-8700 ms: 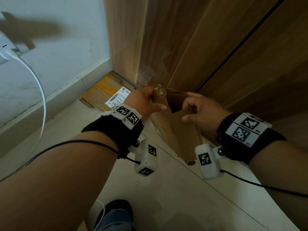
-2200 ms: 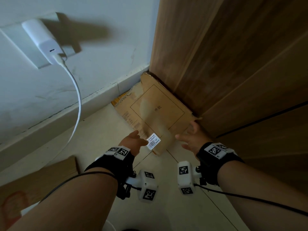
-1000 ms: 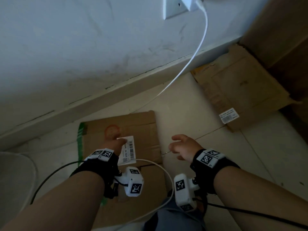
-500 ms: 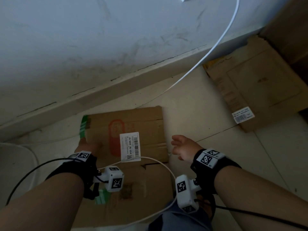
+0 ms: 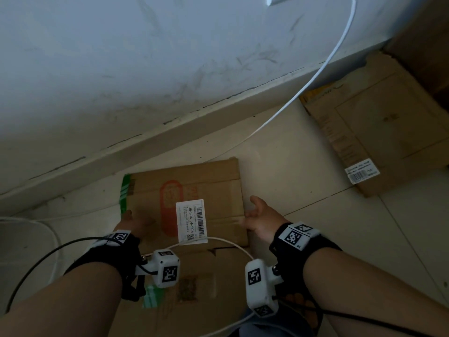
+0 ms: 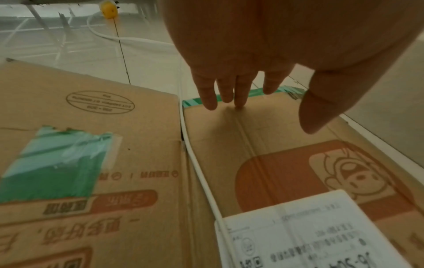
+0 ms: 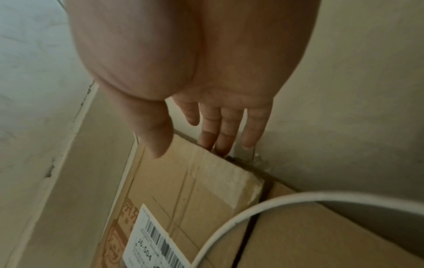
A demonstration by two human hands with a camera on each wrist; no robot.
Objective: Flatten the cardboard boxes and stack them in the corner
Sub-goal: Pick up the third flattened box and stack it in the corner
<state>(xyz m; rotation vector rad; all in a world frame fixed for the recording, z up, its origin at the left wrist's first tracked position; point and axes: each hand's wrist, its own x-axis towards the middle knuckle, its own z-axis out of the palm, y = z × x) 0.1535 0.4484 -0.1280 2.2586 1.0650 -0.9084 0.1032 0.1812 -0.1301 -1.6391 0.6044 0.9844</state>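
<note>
Both hands are reaching in with fingers loose, left hand [image 5: 132, 221] and right hand [image 5: 261, 218] flanking the box [image 5: 206, 181], but that cable [image 5: 228, 242] draped across is risking a snag when it lifts.

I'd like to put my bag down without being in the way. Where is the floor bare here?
Bare tile lies between the labelled flat box under both hands and the flattened stack in the corner, though the white cable crosses its wall side. It is crowded near the person: more cardboard and cable loops.
</note>
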